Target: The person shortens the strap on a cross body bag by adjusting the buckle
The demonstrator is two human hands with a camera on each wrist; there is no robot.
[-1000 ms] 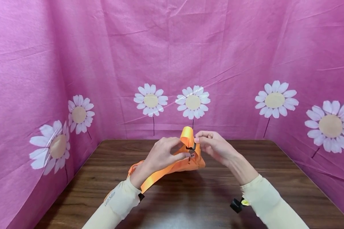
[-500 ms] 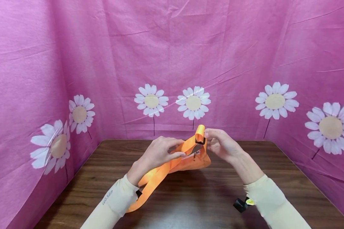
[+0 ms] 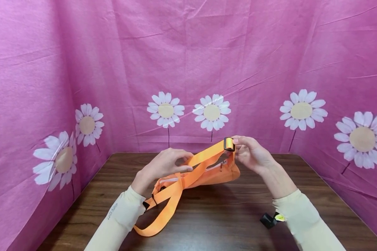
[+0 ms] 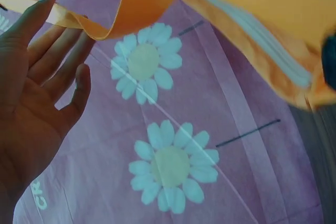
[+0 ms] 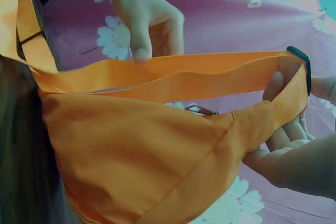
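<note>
An orange waist bag [image 3: 213, 176] with a pale zipper sits on the table, tilted up toward the right. Its wide orange strap [image 3: 204, 156] runs from a black slider buckle [image 3: 229, 144] back to the left. My right hand [image 3: 254, 153] grips the strap at the buckle and holds that end raised; in the right wrist view its fingers curl behind the webbing. My left hand [image 3: 164, 164] is at the strap's left stretch. In the left wrist view the strap lies across the extended fingers of that hand [image 4: 42, 93], with the thumb apart from them.
A loose strap loop [image 3: 158, 223] hangs near my left wrist, and a second black buckle [image 3: 154, 199] shows there. The dark wooden table [image 3: 226, 223] is bordered by a pink cloth [image 3: 188, 62] with printed daisies. A black strap end [image 3: 268, 220] dangles from my right sleeve.
My right hand has moved right and slightly up with the buckle, drawing the strap out straighter. The left hand has shifted left. More of the bag and the loose loop now shows.
</note>
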